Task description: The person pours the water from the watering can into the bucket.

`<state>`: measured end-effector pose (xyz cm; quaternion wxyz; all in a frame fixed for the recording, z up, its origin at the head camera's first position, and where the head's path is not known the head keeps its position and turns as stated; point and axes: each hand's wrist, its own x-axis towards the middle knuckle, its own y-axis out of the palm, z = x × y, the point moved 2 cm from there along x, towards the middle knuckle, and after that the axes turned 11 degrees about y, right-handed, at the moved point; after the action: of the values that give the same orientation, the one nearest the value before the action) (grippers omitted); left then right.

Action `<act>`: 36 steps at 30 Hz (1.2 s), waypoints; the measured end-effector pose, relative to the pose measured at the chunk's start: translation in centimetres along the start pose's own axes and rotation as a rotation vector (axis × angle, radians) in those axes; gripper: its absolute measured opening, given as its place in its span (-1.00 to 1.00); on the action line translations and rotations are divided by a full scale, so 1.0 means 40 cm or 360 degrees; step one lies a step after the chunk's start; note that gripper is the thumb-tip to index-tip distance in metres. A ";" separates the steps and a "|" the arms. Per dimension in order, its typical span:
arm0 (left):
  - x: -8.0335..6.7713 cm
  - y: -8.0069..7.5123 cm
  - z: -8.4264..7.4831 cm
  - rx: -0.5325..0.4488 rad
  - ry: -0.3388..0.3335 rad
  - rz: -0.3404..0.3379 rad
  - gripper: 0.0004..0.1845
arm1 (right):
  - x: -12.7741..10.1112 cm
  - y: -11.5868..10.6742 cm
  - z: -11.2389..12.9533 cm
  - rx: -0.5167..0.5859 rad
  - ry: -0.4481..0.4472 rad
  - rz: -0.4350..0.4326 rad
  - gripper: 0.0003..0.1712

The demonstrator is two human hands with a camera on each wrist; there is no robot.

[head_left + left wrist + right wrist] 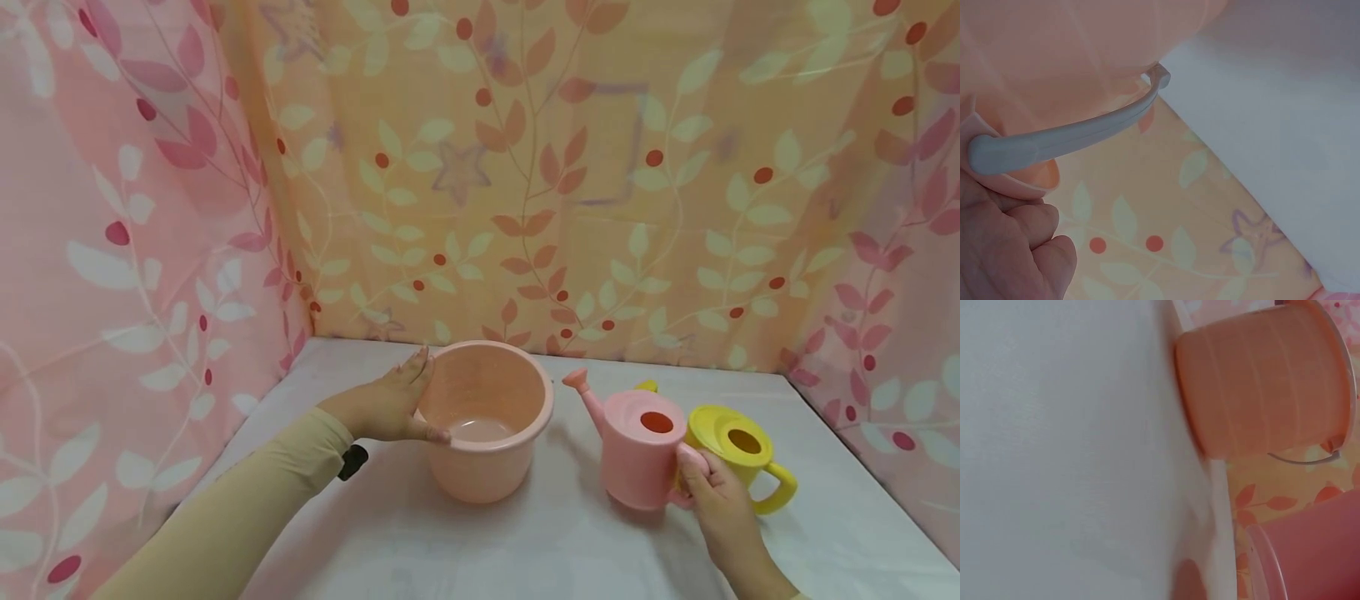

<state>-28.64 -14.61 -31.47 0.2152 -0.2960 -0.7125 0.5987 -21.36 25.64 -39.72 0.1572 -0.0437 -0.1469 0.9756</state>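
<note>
Right of the bucket (480,479), the person's right hand (727,508) grips the pink watering can (637,467) by its handle (695,467), thumb on top. The can looks like stiff, hollow plastic, probably light and rather slippery, so that loop seems the surest hold. The left hand (386,407) clasps the bucket's left rim, thumb toward the front. A gap separates the bucket from the spout (591,405), which points its way. Farther right of the bucket, the yellow watering can (712,427) crowds the right hand; table (555,554) spreads in front of the bucket.
</note>
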 end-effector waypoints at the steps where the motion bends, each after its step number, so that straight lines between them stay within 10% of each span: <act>1: -0.001 0.000 -0.001 -0.0005 0.0003 -0.0002 0.35 | -0.001 -0.003 0.005 -0.0005 -0.0018 -0.0009 -0.52; 21: 0.000 -0.002 -0.002 -0.0015 -0.0028 0.0025 0.35 | -0.020 -0.063 0.128 0.0381 -0.0251 -0.0004 -0.77; 36: -0.002 -0.002 -0.002 -0.0013 -0.0037 0.0018 0.35 | -0.029 -0.099 0.217 -0.0028 -0.0297 0.0012 -0.66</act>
<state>-28.55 -14.61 -31.36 0.2022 -0.2939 -0.7156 0.6005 -20.25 26.51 -30.21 0.1389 0.0453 -0.1694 0.9747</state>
